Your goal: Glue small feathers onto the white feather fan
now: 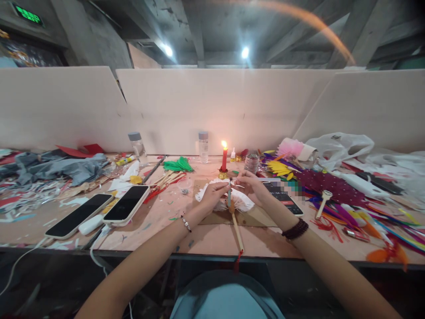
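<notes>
My left hand pinches a thin upright stick-like tool over a white feather fan lying on a piece of cardboard. My right hand hovers just right of it, fingers curled around something small that I cannot make out. The fan's wooden handle points toward me and ends in a red tassel at the table edge. A lit red candle stands right behind the hands.
Two phones lie at left, a third beside my right wrist. Two small clear bottles stand at the back. Coloured feathers and plastic bags crowd the right; grey cloth and scraps fill the left.
</notes>
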`<action>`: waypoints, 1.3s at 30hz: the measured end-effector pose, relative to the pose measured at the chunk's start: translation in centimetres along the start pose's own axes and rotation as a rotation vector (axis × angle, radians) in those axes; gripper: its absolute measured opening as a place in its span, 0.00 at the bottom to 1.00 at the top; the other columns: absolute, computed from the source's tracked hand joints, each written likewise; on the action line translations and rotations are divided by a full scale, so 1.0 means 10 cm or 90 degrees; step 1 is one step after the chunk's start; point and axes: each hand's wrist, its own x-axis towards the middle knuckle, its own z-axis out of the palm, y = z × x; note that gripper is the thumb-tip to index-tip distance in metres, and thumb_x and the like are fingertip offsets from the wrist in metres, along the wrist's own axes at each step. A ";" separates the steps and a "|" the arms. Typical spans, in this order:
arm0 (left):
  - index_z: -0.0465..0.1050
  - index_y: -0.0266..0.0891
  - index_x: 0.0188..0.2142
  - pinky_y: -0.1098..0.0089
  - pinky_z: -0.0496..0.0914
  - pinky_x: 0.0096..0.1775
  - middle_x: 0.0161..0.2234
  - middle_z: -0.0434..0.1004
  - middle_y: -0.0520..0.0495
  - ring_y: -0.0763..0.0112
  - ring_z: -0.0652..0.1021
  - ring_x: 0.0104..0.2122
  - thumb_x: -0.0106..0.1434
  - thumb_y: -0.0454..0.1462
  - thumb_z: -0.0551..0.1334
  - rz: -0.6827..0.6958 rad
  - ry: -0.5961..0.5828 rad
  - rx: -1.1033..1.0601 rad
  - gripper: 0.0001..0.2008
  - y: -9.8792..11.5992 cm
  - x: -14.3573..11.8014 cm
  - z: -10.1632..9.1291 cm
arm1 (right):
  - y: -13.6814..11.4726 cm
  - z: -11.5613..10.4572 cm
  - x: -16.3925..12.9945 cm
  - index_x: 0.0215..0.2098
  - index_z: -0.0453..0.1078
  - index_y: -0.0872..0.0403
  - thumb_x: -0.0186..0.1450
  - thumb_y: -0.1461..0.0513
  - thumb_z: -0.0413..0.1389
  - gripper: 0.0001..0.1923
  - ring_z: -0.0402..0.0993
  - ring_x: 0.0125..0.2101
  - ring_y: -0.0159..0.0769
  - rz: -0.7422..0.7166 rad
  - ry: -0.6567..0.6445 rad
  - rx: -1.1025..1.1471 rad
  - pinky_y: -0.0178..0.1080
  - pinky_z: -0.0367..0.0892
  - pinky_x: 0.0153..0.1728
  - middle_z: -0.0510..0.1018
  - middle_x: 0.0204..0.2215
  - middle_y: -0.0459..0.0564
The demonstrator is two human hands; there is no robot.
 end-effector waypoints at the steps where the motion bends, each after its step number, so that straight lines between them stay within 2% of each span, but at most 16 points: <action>1: 0.88 0.36 0.36 0.67 0.74 0.38 0.37 0.86 0.42 0.64 0.80 0.35 0.55 0.53 0.77 0.003 0.001 0.002 0.22 0.00 0.00 0.00 | 0.01 -0.01 0.01 0.45 0.77 0.56 0.76 0.60 0.63 0.06 0.80 0.36 0.35 -0.001 0.000 -0.003 0.41 0.80 0.39 0.82 0.41 0.48; 8: 0.89 0.38 0.38 0.64 0.75 0.43 0.39 0.87 0.42 0.61 0.81 0.37 0.57 0.51 0.76 0.020 0.017 0.021 0.19 0.01 0.00 0.00 | 0.04 -0.05 0.03 0.50 0.76 0.55 0.76 0.58 0.62 0.09 0.81 0.38 0.37 -0.001 0.003 -0.018 0.42 0.80 0.40 0.82 0.45 0.50; 21: 0.89 0.39 0.39 0.61 0.74 0.49 0.42 0.88 0.40 0.57 0.83 0.43 0.57 0.51 0.75 0.027 0.031 0.050 0.19 -0.03 0.01 -0.03 | -0.02 -0.03 -0.01 0.51 0.76 0.55 0.76 0.58 0.62 0.09 0.81 0.38 0.36 0.030 0.011 -0.042 0.41 0.80 0.39 0.82 0.46 0.50; 39: 0.88 0.37 0.35 0.67 0.71 0.39 0.36 0.87 0.43 0.62 0.80 0.35 0.57 0.52 0.74 0.026 0.016 0.069 0.20 0.01 0.01 0.00 | 0.00 -0.03 0.00 0.52 0.76 0.55 0.76 0.58 0.62 0.10 0.81 0.39 0.37 0.027 0.014 -0.054 0.42 0.81 0.40 0.82 0.47 0.51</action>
